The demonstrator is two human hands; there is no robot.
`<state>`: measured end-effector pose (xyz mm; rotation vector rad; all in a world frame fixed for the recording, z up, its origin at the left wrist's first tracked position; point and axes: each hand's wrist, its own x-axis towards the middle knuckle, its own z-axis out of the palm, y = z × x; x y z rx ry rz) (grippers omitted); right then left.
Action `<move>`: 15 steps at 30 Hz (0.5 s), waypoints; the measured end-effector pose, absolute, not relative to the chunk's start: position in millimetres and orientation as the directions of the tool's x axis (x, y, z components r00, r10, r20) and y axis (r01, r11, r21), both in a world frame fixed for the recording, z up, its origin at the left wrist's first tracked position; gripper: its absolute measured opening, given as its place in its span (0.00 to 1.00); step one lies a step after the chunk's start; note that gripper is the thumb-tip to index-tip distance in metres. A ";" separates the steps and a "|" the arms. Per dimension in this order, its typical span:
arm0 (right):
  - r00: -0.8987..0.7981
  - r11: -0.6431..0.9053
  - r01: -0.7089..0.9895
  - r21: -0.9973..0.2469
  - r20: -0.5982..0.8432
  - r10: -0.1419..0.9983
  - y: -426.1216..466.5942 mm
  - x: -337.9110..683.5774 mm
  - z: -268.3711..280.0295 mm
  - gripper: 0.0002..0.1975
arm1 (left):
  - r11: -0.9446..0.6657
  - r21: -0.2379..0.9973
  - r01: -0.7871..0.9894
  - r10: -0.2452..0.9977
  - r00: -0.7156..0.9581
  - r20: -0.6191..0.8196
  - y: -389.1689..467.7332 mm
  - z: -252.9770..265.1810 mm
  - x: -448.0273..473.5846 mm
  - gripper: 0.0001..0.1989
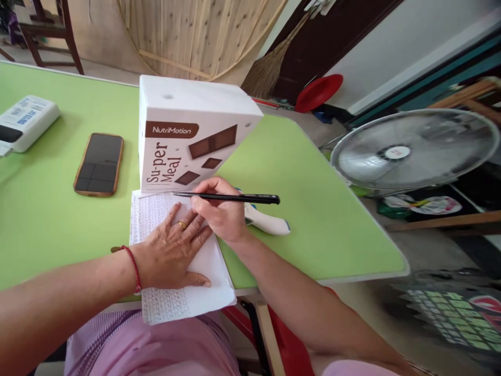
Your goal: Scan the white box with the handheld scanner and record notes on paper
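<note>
My left hand (178, 248) lies flat with its fingers spread on a stack of handwritten paper (211, 284). Its lower end hangs past the table's near edge. A ring and a red cord bracelet are on that hand and wrist. In my right hand (221, 211) a black pen (242, 198) is pinched, its tip pointing left near the top of the page. Right behind the paper stands a white box (199, 99) printed "NutriMotion Su-per Meal". Partly hidden behind my right hand is a white handheld device (270, 221) with blue parts.
On the green table (329, 219), a phone (99, 164) lies left of the box, and a white device with a cable (29, 122) sits farther left. A standing fan (415, 149) is beyond the right edge. A chair (49, 31) and a broom (274, 60) are behind.
</note>
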<state>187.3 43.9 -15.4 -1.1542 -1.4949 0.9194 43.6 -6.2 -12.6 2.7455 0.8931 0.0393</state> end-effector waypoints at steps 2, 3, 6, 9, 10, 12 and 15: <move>-0.032 0.241 0.231 -0.943 0.240 0.970 45.8 189.5 -22.8 0.07 | -0.774 0.239 0.586 0.597 0.802 -0.031 -7.8 -12.6 44.1 0.46; -0.034 0.229 0.221 -0.948 0.227 0.973 46.3 190.2 -24.6 0.06 | -0.772 0.234 0.591 0.602 0.798 -0.026 -8.4 -12.8 44.0 0.47; -0.068 0.216 0.200 -0.956 0.206 0.976 47.6 190.1 -25.2 0.05 | -0.770 0.224 0.597 0.607 0.794 -0.030 -9.6 -13.2 43.3 0.48; -0.069 0.239 0.272 -0.932 0.229 0.971 49.5 188.0 -24.3 0.05 | -0.775 0.212 0.595 0.603 0.797 -0.032 -10.5 -12.0 43.4 0.47; -0.064 0.256 0.292 -0.921 0.248 0.967 50.4 187.3 -24.6 0.04 | -0.776 0.203 0.597 0.604 0.796 -0.033 -11.0 -11.5 43.7 0.47; -0.058 0.295 0.309 -0.904 0.292 0.955 52.6 186.1 -26.1 0.04 | -0.775 0.186 0.604 0.610 0.792 -0.032 -12.4 -10.7 44.6 0.47; -0.085 0.339 0.326 -0.882 0.330 0.940 55.3 185.1 -28.6 0.05 | -0.769 0.175 0.615 0.621 0.783 -0.019 -14.4 -10.3 45.4 0.48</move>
